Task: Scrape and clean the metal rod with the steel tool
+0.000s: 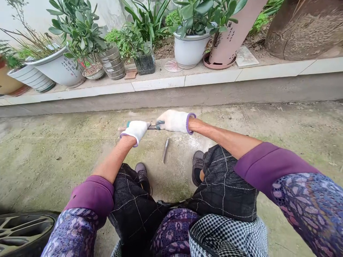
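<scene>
Both my hands wear white knit gloves with purple cuffs and are held out over the concrete ground. My left hand (135,132) grips the wooden-ended side of a horizontal metal tool (152,127). My right hand (174,121) closes on its other end, and teal marks show beside both gloves. Much of the tool is hidden by my gloves, so its exact kind is unclear. Below my hands, a slim metal bar (165,150) lies on the ground, apart from both. Pale dust (194,142) is scattered to its right.
I am seated, with dark checked trousers (134,203) and grey shoes (143,176) below me. A car wheel (25,232) stands at the lower left. Ahead, a raised white-edged ledge (158,84) carries several potted plants, including a white pot (190,50).
</scene>
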`<state>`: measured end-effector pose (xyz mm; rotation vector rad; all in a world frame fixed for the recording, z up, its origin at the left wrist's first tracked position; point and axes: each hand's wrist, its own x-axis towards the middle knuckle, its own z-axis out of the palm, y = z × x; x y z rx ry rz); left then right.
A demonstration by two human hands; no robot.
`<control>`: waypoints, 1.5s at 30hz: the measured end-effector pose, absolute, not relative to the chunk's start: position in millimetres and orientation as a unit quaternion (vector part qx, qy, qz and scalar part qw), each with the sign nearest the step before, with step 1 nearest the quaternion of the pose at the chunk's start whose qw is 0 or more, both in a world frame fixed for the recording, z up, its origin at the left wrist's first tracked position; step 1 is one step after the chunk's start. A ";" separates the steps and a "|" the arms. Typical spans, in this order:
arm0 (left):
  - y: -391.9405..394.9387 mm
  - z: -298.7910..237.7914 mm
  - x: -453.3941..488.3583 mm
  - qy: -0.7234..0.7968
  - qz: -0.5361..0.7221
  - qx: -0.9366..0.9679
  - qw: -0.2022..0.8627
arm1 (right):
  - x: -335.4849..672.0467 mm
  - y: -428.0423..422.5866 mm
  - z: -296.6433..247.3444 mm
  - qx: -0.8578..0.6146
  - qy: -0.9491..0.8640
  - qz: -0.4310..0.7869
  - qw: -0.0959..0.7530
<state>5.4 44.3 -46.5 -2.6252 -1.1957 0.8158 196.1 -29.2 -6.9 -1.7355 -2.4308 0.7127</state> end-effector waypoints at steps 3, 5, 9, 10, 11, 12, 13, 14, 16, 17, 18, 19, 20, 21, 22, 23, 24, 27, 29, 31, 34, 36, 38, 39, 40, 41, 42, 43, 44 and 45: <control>31.2 -42.5 17.2 -0.358 0.256 -0.895 0.070 | 217.3 -5.1 -14.0 -0.609 -0.768 0.183 0.075; 25.5 -36.4 21.0 -0.370 0.214 -0.902 0.065 | 230.5 4.6 -25.6 -0.627 -0.752 0.190 0.070; 24.8 -23.8 16.8 -0.426 0.130 -0.895 0.032 | 234.8 -2.9 -44.3 -0.622 -0.744 0.239 0.043; 26.7 -21.6 14.5 -0.445 0.111 -0.888 0.024 | 231.1 -8.9 -45.4 -0.618 -0.747 0.242 0.031; 29.1 -20.4 12.2 -0.464 0.093 -0.880 0.019 | 226.1 -15.5 -44.9 -0.613 -0.753 0.240 0.018; 31.8 -20.1 9.9 -0.483 0.081 -0.872 0.016 | 220.1 -22.1 -42.8 -0.606 -0.761 0.231 0.008; 34.8 -21.0 7.9 -0.497 0.080 -0.864 0.015 | 213.7 -28.2 -39.4 -0.595 -0.773 0.219 -0.002; 37.5 -23.0 6.2 -0.506 0.087 -0.858 0.019 | 207.3 -33.3 -35.0 -0.582 -0.786 0.206 -0.011; 41.3 -29.8 4.2 -0.502 0.123 -0.856 0.030 | 196.8 -38.7 -24.3 -0.561 -0.806 0.186 -0.017; 41.8 -33.8 4.3 -0.491 0.145 -0.858 0.037 | 193.5 -38.7 -18.8 -0.557 -0.811 0.178 -0.019; 41.3 -37.8 5.1 -0.477 0.166 -0.862 0.047 | 192.0 -36.9 -13.7 -0.558 -0.812 0.168 -0.020; 39.8 -41.1 6.8 -0.460 0.184 -0.867 0.056 | 192.5 -33.6 -9.4 -0.566 -0.809 0.157 -0.020; 37.5 -43.3 9.3 -0.440 0.198 -0.874 0.061 | 194.9 -29.1 -6.2 -0.579 -0.802 0.146 -0.013; 34.7 -44.4 12.2 -0.423 0.208 -0.879 0.063 | 199.0 -24.1 -4.3 -0.593 -0.794 0.137 -0.001; 31.8 -44.1 15.3 -0.409 0.213 -0.885 0.062 | 204.3 -19.2 -3.7 -0.606 -0.784 0.136 0.014; 29.1 -42.7 18.1 -0.398 0.211 -0.891 0.060 | 210.4 -14.8 -4.3 -0.616 -0.774 0.144 0.032; 27.0 -40.3 20.3 -0.394 0.204 -0.894 0.056 | 216.7 -11.5 -6.0 -0.622 -0.764 0.160 0.053; 26.0 -31.7 20.4 -0.413 0.163 -0.896 0.035 | 232.5 -9.2 -15.5 -0.637 -0.722 0.250 0.100; 29.1 -27.8 15.1 -0.437 0.109 -0.893 -0.005 | 238.1 -12.7 -22.9 -0.654 -0.676 0.314 0.126; 34.0 -26.9 8.0 -0.462 0.025 -0.883 -0.076 | 238.6 -17.7 -28.7 -0.660 -0.646 0.357 0.142; 42.7 -30.2 -1.5 -0.505 -0.085 -0.841 -0.175 | 228.3 -25.3 -30.6 -0.632 -0.690 0.335 0.109; 48.6 -34.5 -5.5 -0.537 -0.092 -0.819 -0.182 | 214.2 -29.8 -26.2 -0.605 -0.750 0.262 0.052; 52.8 -39.4 -7.3 -0.558 -0.032 -0.819 -0.132 | 197.8 -32.8 -18.5 -0.575 -0.798 0.181 -0.003; 53.7 -41.7 -7.2 -0.558 0.017 -0.824 -0.094 | 190.6 -33.1 -14.0 -0.565 -0.811 0.151 -0.024; 53.4 -43.8 -6.5 -0.550 0.070 -0.830 -0.056 | 185.4 -32.3 -9.7 -0.559 -0.818 0.129 -0.037; 51.9 -45.5 -5.1 -0.533 0.118 -0.837 -0.023 | 182.8 -30.3 -5.7 -0.558 -0.821 0.113 -0.041; 49.5 -46.5 -3.1 -0.512 0.155 -0.845 0.000 | 183.3 -27.1 -2.3 -0.564 -0.819 0.103 -0.039; 46.4 -46.7 -0.6 -0.489 0.180 -0.853 0.014 | 186.8 -23.0 0.1 -0.576 -0.811 0.096 -0.029; 43.0 -46.1 2.1 -0.467 0.190 -0.863 0.019 | 192.9 -18.5 1.6 -0.591 -0.801 0.092 -0.011; 39.6 -44.5 4.8 -0.451 0.188 -0.872 0.018 | 200.9 -14.1 2.0 -0.609 -0.788 0.096 0.010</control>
